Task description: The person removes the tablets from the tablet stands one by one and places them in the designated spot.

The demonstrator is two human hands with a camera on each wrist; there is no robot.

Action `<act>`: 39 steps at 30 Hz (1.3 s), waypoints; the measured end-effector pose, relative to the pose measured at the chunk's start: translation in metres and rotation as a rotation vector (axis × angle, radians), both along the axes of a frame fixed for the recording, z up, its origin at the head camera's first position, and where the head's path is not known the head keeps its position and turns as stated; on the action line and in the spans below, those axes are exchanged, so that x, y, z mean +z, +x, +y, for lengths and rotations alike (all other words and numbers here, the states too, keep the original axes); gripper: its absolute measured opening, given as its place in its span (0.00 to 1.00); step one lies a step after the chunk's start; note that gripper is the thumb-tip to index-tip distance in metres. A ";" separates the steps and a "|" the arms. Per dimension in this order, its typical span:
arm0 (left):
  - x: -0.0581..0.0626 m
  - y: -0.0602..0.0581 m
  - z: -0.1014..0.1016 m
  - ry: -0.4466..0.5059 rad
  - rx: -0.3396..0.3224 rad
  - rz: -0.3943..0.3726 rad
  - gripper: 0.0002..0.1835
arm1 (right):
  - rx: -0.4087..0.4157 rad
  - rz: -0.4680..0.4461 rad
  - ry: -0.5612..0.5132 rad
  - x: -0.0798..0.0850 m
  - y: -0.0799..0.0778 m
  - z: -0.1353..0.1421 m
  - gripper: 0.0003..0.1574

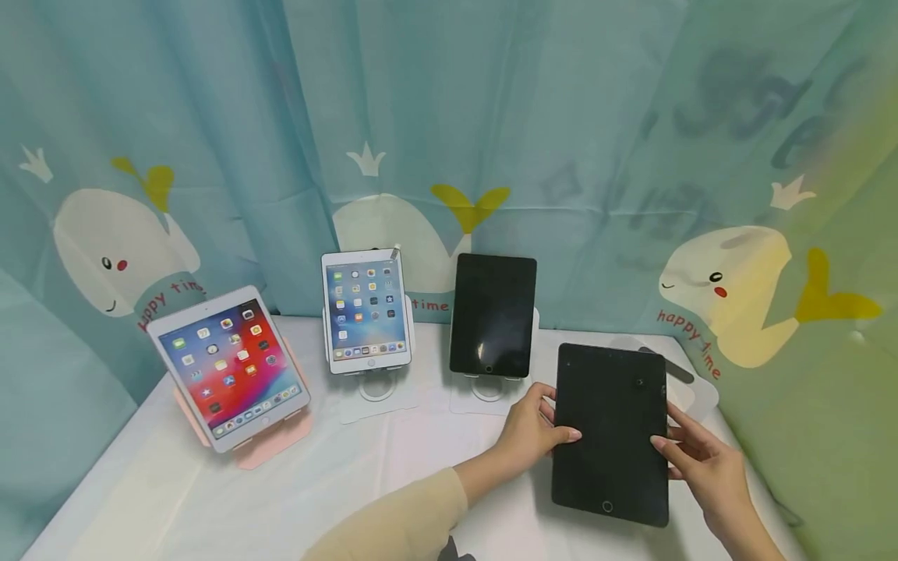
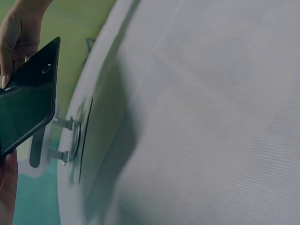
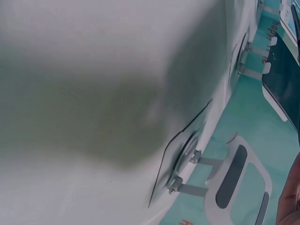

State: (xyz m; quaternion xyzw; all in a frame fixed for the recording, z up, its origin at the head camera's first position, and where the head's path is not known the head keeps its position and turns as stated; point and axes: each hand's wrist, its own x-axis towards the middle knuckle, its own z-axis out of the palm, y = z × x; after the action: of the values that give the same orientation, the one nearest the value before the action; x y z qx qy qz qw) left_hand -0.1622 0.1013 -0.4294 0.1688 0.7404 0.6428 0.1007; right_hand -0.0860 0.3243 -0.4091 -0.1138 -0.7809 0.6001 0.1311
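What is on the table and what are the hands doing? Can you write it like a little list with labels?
left hand: grips the left edge of the dark tablet
right hand: grips its right edge
dark tablet: screen off, held above the table
empty stand: behind the held tablet
tablets on stands: three
lit screens: two, on the pink stand and a white stand
third tablet: screen off
backdrop: whale curtain

A table draped in white cloth [image 1: 175, 483] carries a pink tablet stand [image 1: 270, 444], two white ring-based stands [image 1: 379, 393] [image 1: 484, 397] and an empty white stand [image 1: 691, 389].
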 end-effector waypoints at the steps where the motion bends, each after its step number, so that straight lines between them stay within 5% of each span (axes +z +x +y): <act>1: 0.000 0.001 -0.001 0.002 -0.001 -0.007 0.25 | 0.003 -0.004 -0.011 0.000 0.001 0.000 0.34; 11: -0.010 0.011 -0.014 0.049 0.045 -0.127 0.25 | 0.056 -0.105 0.038 -0.005 0.002 -0.011 0.34; 18: -0.019 0.018 -0.022 0.033 0.008 -0.183 0.26 | 0.080 -0.205 0.027 -0.012 0.003 -0.011 0.32; 32: -0.040 0.030 -0.032 0.027 -0.005 -0.274 0.25 | 0.129 -0.387 -0.088 -0.033 0.011 -0.014 0.31; 39: -0.046 0.036 -0.032 0.012 -0.035 -0.294 0.25 | 0.199 -0.395 -0.145 -0.041 0.017 -0.008 0.30</act>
State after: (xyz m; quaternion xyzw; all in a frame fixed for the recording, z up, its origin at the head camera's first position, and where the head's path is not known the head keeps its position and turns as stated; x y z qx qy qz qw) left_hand -0.1261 0.0690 -0.4750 0.0862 0.7106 0.6633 0.2183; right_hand -0.0695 0.3165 -0.4506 -0.1606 -0.7535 0.6307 -0.0929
